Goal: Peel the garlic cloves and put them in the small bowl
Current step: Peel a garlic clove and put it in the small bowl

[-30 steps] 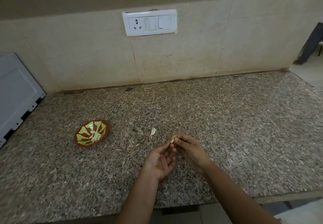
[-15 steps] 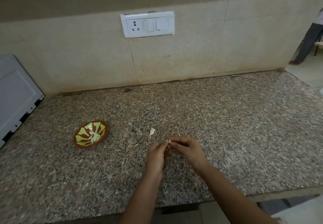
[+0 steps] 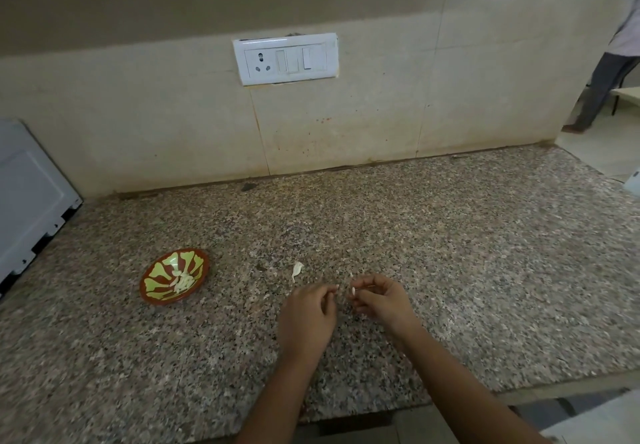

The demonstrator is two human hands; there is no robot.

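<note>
And the hands had come apart: half a second earlier they were bunched together over the garlic clove (image 3: 353, 291), and now a gap of speckled counter (image 3: 450, 253) showed between them, which read as a strip of skin just torn away. The right hand (image 3: 381, 300) pinched the small pale clove at its fingertips, above the counter and well right of the bowl (image 3: 156, 300). The left hand (image 3: 308, 308) had its fingers curled with thumb and forefinger drawn together; whether they held a shred of skin could not be told. A dry, papery scrap of skin (image 3: 297, 269) lay curled just beyond the left hand. The shallow round bowl, glazed red-brown with yellow-green petals, already held a heap of smooth, creamy peeled cloves (image 3: 183, 282). The counter itself was polished granite.
</note>
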